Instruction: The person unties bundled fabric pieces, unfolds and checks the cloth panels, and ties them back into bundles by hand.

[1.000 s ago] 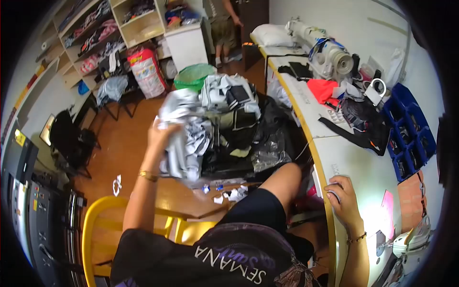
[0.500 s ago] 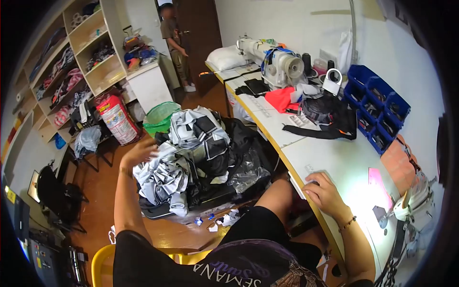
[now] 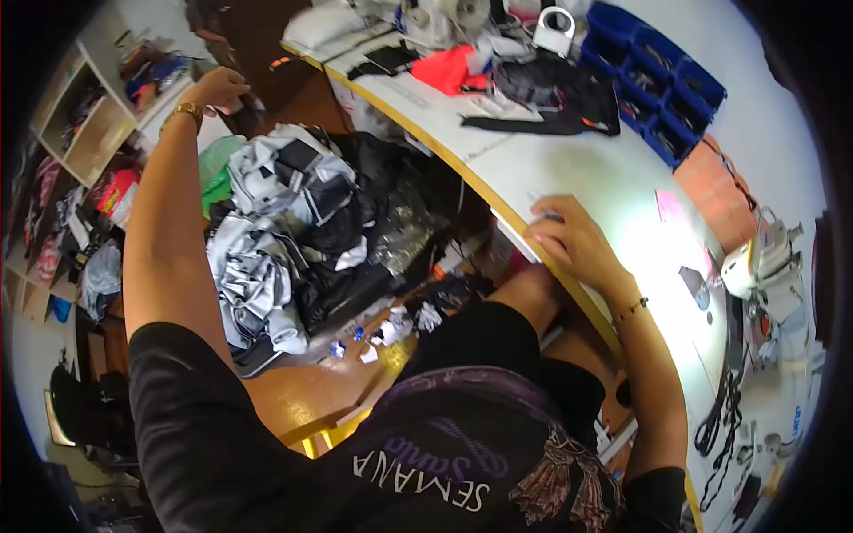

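My left hand (image 3: 219, 91) is raised at the upper left, above the far side of the garment pile, with its fingers curled; whether anything is inside them is hidden. Below it lies a heap of grey, white and black garments (image 3: 258, 266) on a dark surface, partly on black plastic (image 3: 404, 233). Near the yellow edge of the white table (image 3: 498, 169), my right hand (image 3: 569, 238) rests with bent fingers around a small dark object that I cannot make out.
Blue bins (image 3: 653, 75), a black garment (image 3: 569, 98) and a red cloth (image 3: 444, 71) are on the table. A white machine (image 3: 764, 258) stands at the right. Another person (image 3: 209, 27) is at the top left, beyond a green bag (image 3: 216, 173). Scraps (image 3: 391, 327) lie near my knees.
My left hand let go of the grey garment, then rose and moved away from the pile. My right hand stays at the table edge. The view has turned right and down.
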Tool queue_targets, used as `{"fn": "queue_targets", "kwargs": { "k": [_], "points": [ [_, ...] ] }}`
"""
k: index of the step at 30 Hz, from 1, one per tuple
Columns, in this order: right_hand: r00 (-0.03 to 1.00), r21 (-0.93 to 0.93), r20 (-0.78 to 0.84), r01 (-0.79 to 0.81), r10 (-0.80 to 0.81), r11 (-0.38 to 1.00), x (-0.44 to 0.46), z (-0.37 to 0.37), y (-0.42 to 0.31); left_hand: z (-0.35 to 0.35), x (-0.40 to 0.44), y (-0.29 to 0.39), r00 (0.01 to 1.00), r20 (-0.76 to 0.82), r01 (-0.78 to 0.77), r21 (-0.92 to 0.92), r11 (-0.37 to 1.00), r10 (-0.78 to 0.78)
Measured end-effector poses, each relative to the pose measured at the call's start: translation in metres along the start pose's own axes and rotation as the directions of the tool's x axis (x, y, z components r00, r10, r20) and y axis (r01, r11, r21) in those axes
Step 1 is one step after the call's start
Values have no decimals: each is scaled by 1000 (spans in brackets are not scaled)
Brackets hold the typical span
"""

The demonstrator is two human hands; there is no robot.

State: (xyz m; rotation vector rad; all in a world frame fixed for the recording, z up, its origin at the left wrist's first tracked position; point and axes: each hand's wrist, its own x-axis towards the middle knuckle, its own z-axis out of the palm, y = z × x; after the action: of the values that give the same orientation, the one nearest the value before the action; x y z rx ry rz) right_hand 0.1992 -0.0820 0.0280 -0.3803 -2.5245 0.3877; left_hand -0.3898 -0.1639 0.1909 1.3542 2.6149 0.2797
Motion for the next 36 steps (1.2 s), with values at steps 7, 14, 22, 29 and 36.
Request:
{"fn": "queue_targets", "kwargs": {
  "k": [7,14,22,29,36],
  "points": [
    [978,-1,-14,-207,207,978,6,2,-12,92,39,-6,988,149,-44,96,994,29],
    [975,-100,-11,-222,222,970,22,3,-9,245,118,-125,966,176,-229,243,943,189],
    [967,-133,-15,-255,255,958,32,8,-6,295,66,-114,912,-317,-2,631,776,260],
    [942,-163,43,-323,334,932,37,5,-7,286,135,-170,936,-322,-132,58,990,143],
    [938,-190,86,-315,335,930,40,4,-4,269,133,-198,868,-469,80,-195,978,-164]
  ]
}}
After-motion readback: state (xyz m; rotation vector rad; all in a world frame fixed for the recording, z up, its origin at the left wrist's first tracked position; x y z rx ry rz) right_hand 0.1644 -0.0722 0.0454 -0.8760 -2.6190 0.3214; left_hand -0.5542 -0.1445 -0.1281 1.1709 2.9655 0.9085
